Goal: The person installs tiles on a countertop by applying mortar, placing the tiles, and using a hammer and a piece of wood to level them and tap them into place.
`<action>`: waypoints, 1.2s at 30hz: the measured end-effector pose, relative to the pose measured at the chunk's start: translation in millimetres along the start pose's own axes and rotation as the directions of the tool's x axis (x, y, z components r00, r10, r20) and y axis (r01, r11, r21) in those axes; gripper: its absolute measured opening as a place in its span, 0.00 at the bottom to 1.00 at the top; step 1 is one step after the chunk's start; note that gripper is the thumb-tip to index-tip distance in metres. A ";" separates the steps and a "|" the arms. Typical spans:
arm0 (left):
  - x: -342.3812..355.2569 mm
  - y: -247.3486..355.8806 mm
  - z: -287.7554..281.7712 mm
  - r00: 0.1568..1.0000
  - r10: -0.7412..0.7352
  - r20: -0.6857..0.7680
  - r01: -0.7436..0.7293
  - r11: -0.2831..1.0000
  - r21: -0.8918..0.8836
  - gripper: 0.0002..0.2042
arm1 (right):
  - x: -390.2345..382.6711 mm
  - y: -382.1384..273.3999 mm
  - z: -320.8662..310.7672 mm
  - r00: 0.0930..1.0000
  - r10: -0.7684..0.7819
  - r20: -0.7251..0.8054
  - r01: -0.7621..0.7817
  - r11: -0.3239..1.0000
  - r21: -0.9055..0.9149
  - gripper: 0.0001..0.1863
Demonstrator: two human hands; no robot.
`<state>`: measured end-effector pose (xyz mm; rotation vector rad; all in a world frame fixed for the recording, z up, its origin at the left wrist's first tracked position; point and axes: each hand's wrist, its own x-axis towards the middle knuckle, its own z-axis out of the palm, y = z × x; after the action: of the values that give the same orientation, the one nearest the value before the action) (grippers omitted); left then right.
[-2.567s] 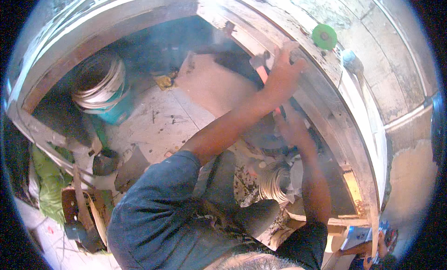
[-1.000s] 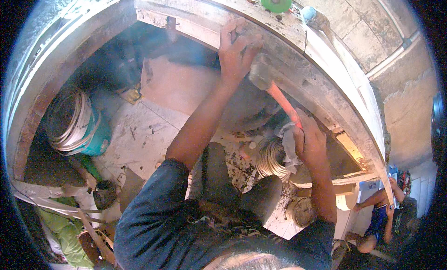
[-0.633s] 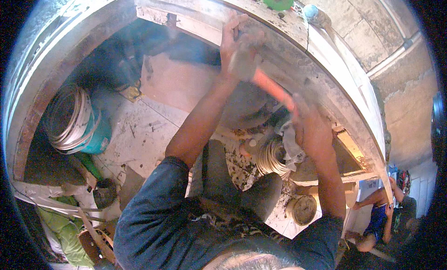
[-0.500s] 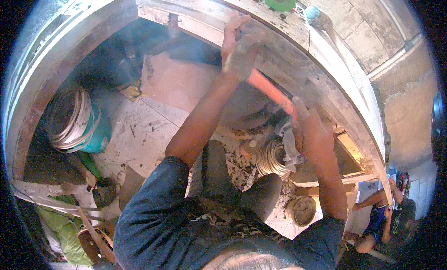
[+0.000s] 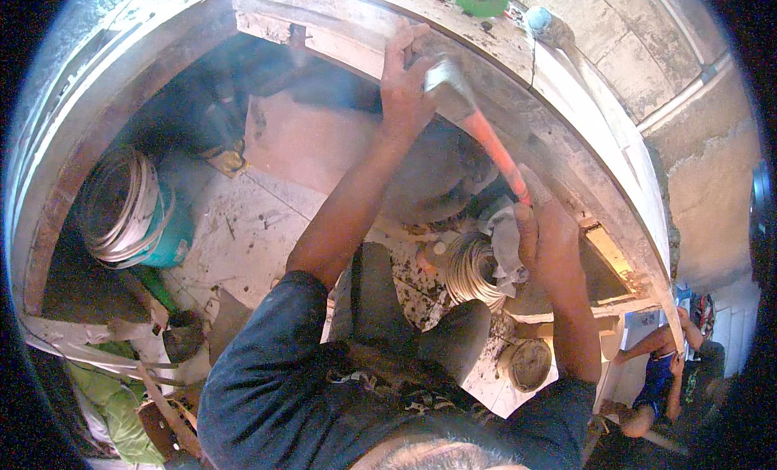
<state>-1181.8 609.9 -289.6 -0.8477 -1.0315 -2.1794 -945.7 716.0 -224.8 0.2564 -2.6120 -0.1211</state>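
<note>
The hammer (image 5: 495,150) with orange handle is before the wooden beam (image 5: 526,118), its blurred head close to the left hand (image 5: 409,77). The right hand (image 5: 546,223) has its grip closed around the handle. What the left grip is grasping, I cannot tell. Lower is a pale coil (image 5: 465,272); farther left, a turquoise bucket (image 5: 174,235).

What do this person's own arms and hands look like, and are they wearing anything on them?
The left hand and right hand are ungloved, with no watch or band visible. Both forearms are bare. Above them are the short, dark blue sleeves of a top; the left one is visibly creased.
</note>
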 end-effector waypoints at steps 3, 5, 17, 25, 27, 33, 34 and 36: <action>2.1 -61.1 -15.2 1.000 -0.006 -0.020 0.007 0.997 0.071 0.13 | 3.5 -7.7 -3.8 0.999 -0.051 -0.010 0.051 0.997 0.055 0.22; -0.3 -65.1 -14.1 1.000 -0.003 0.031 -0.002 0.990 0.142 0.13 | 3.7 -18.1 -11.5 0.993 0.033 0.112 -0.044 0.994 0.098 0.22; 3.3 15.6 3.3 0.995 -0.091 -0.036 0.083 0.979 -0.187 0.17 | 7.5 -12.9 -3.2 0.949 0.171 0.266 -0.186 0.982 0.032 0.20; 2.0 -20.4 -5.3 0.997 0.052 0.062 -0.065 0.974 0.218 0.16 | 1.9 -21.3 -7.0 0.916 0.155 0.371 -0.167 0.986 0.001 0.20; 7.6 -36.5 -16.2 0.961 0.216 0.170 -0.272 0.835 0.479 0.15 | 9.9 -5.6 8.8 0.970 0.152 0.190 -0.158 0.987 0.016 0.20; 1.5 5.3 -1.3 0.993 0.115 0.034 -0.120 0.964 0.238 0.14 | 2.1 -21.2 -2.9 0.960 0.164 0.228 -0.163 0.986 -0.023 0.21; 2.3 7.6 -0.7 0.989 0.144 0.038 -0.149 0.964 0.221 0.14 | 0.3 -24.4 -5.4 0.960 0.130 0.247 -0.112 0.990 -0.086 0.22; 5.6 12.0 0.6 0.963 0.257 0.086 -0.271 0.921 0.280 0.14 | -0.5 0.6 11.2 0.967 0.157 0.202 -0.168 0.985 0.038 0.21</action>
<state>-1176.6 602.7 -279.8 -0.8492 -1.1528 -1.7387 -951.0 717.0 -234.6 0.0495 -2.8254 -0.0179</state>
